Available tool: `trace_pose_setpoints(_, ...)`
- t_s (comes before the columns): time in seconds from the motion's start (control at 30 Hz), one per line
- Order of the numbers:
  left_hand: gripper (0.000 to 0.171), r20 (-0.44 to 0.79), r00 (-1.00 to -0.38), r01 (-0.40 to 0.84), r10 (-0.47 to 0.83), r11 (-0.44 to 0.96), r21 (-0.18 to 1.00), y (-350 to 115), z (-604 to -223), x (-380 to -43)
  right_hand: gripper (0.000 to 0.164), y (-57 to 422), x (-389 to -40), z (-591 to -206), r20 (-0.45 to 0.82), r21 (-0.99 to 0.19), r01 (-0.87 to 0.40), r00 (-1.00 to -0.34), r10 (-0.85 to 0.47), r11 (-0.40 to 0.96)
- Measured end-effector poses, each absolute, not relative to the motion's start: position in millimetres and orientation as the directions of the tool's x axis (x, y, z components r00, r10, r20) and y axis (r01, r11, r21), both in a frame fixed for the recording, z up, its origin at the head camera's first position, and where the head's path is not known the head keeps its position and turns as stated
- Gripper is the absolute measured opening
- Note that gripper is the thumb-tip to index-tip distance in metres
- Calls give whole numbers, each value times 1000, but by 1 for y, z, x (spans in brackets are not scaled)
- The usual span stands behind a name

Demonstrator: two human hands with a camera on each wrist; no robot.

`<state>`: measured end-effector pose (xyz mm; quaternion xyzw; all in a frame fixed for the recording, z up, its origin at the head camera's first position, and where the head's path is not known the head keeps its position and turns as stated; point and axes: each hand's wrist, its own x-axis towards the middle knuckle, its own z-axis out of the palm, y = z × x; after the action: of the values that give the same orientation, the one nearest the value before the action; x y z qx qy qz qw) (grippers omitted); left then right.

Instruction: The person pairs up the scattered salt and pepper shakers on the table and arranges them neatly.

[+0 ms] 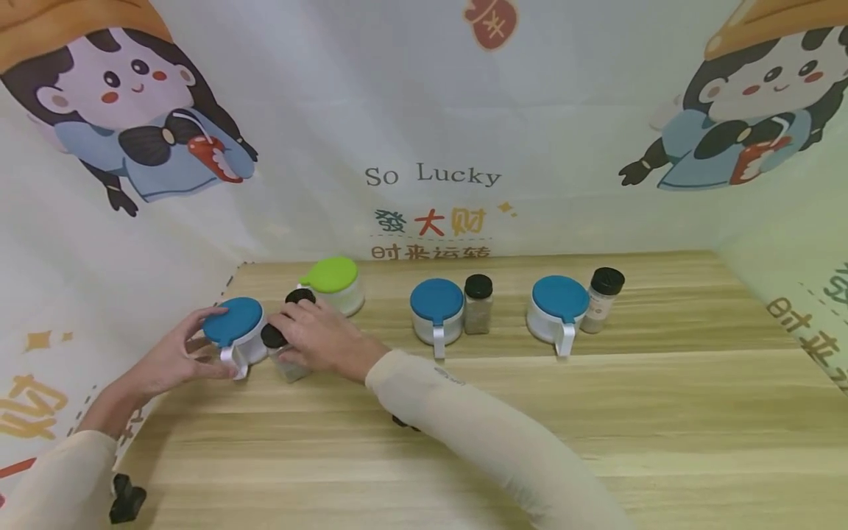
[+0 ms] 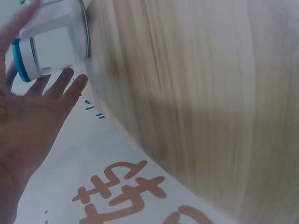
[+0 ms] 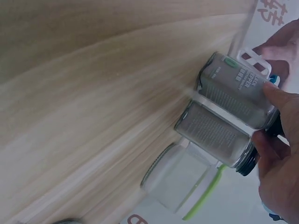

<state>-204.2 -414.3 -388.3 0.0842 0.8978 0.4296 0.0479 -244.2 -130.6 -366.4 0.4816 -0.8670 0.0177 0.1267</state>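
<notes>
At the left of the table, my left hand (image 1: 175, 353) is around a white seasoning jar with a blue lid (image 1: 233, 322). Its fingers lie along the jar's side, and its thumb is by the silver handle. My right hand (image 1: 327, 335) grips a black-capped pepper bottle (image 3: 233, 88) beside that jar, thumb on one side and a finger on the other. A second black-capped bottle (image 3: 212, 133) stands close against it, partly hidden by the right hand in the head view. Behind them is a clear jar with a green lid (image 1: 333, 275).
Further right stand a blue-lidded jar (image 1: 437, 303) with a black-capped bottle (image 1: 478, 305), then another blue-lidded jar (image 1: 559, 302) beside a black-capped shaker (image 1: 601, 300). A printed cloth (image 1: 424, 125) rises behind the wooden table (image 1: 596, 427). A small black object (image 1: 126, 499) is by the left sleeve.
</notes>
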Motion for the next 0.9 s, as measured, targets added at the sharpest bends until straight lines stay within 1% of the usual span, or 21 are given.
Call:
trace_pose_setpoints(0.1, 103, 20, -984, 130, 176, 643, 755, -412, -391, -204, 58, -128, -244, -368, 223, -22, -857, -507, -833, 515)
trace_pose_setpoints(0.17, 104, 30, -988, 126, 153, 668, 733, -409, -391, -203, 58, -127, -244, -369, 227, -66, -858, -509, -830, 509)
trace_pose_setpoints(0.23, 111, 34, -989, 125, 147, 669, 733, -406, -392, -203, 58, -126, -243, -370, 236, -77, -855, -516, -823, 514)
trace_pose_setpoints(0.33, 127, 56, -986, 147, 156, 671, 727, -401, -395, -204, 58, -125, -243, -371, 241, -70, -845, -530, -813, 531)
trace_pose_setpoints(0.4, 132, 67, -981, 172, 180, 667, 725, -400, -398, -205, 58, -124, -243, -372, 241, -75, -840, -538, -808, 537)
trace_pose_setpoints(0.47, 130, 68, -979, 182, 193, 672, 718, -399, -399, -206, 58, -122, -242, -373, 240, -107, -841, -540, -807, 531)
trace_pose_setpoints(0.57, 122, 64, -979, 181, 193, 688, 703, -398, -401, -207, 56, -118, -241, -375, 251, -166, -843, -538, -805, 511)
trace_pose_setpoints(0.73, 122, 106, -980, 194, 167, 721, 665, -396, -405, -205, 55, -114, -237, -381, 271, -235, -835, -548, -791, 498)
trace_pose_setpoints(0.9, 121, 103, -982, 184, 157, 693, 698, -393, -407, -203, 58, -112, -235, -387, 268, -284, -828, -553, -789, 484)
